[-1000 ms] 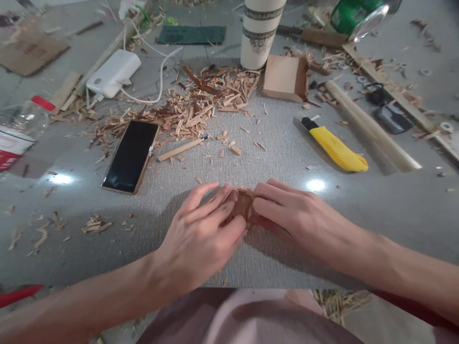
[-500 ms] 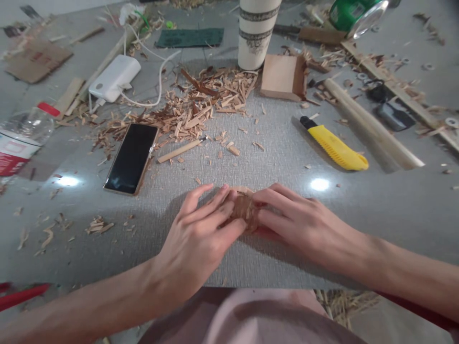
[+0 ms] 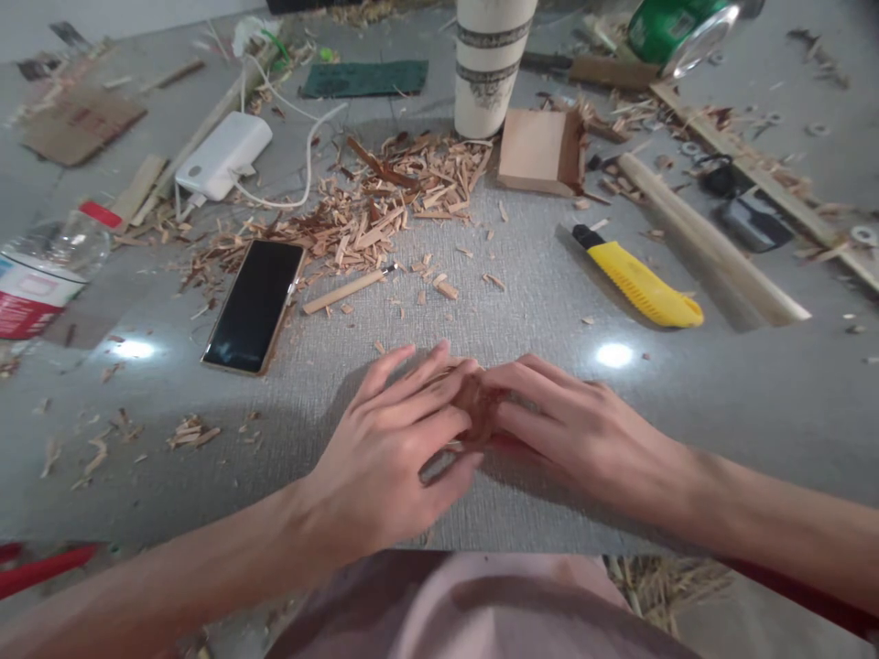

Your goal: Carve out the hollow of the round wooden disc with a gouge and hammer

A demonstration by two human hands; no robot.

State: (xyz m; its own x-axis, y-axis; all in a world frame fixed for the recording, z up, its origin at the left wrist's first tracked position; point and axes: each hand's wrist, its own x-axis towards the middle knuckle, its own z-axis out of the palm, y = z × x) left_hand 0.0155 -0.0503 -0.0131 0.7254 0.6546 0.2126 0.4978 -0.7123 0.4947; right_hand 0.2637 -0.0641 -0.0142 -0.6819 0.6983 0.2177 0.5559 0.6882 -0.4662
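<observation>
Close to the table's near edge, a small rounded piece of wood, brown and rough-surfaced, is held between my two hands. Much of it is hidden under the fingers. My left hand lies over its left side, fingers stretched across the top and thumb along the near side. On the other side, the bent fingers of my right hand grip its right edge. A short wooden-handled carving tool with a small metal tip lies beyond my hands. A yellow utility knife rests to the right.
A phone lies left of a heap of wood chips. Behind stand a paper cup and a small cardboard tray. A power bank, a plastic bottle, a wooden strip and a green can surround the work area.
My left thumb has moved away from the piece toward the near edge, and the left fingers have slid further right over its top. My right hand has barely moved.
</observation>
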